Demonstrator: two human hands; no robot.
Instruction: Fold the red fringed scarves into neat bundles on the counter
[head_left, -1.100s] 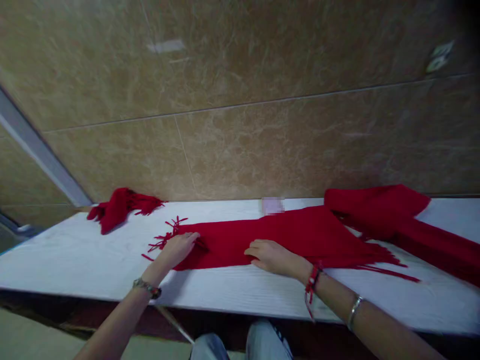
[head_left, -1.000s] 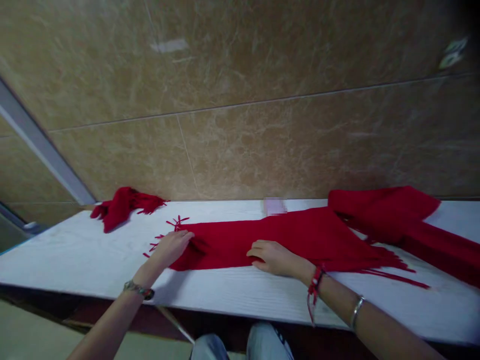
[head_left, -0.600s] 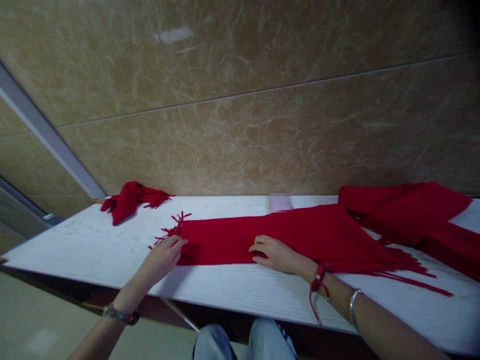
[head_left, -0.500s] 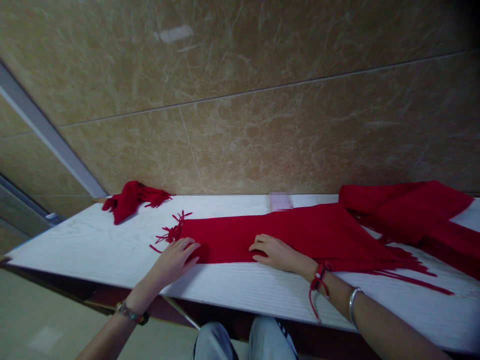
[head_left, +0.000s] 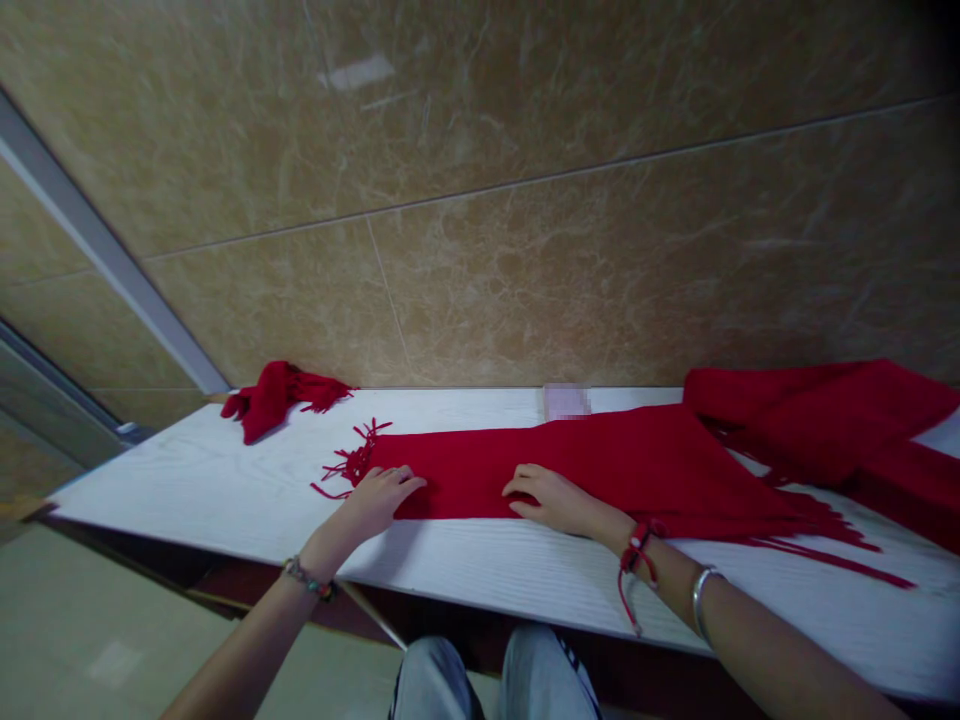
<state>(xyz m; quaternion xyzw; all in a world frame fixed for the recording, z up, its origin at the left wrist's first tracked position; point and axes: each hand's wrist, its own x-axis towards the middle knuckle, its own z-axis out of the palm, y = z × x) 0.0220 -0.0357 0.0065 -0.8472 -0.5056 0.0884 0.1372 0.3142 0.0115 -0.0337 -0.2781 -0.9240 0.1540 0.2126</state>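
Note:
A red fringed scarf (head_left: pixel 465 470) lies stretched lengthwise across the white tabletop (head_left: pixel 247 500), its left end narrow and flat, its right part wider. My left hand (head_left: pixel 382 497) rests on the scarf beside the left fringe, fingers reaching over the cloth, open. On the scarf's middle, close to its near edge, sits my right hand (head_left: pixel 551 498); its fingers are slightly bent and apart from the thumb, with no cloth pinched between them. Tassels at the right end spread loosely over the table.
A crumpled red fringed cloth (head_left: pixel 274 398) lies at the back left. More red fabric (head_left: pixel 810 415) is heaped at the right, against the scarf. A small blurred pale packet (head_left: pixel 567 401) stands by the tiled wall (head_left: pixel 525 280). My knees (head_left: pixel 435 680) are under the table's front edge.
My left hand has shifted right along the scarf, from the near corner by the fringe further onto the cloth. My right hand stays almost in place. The view has moved slightly.

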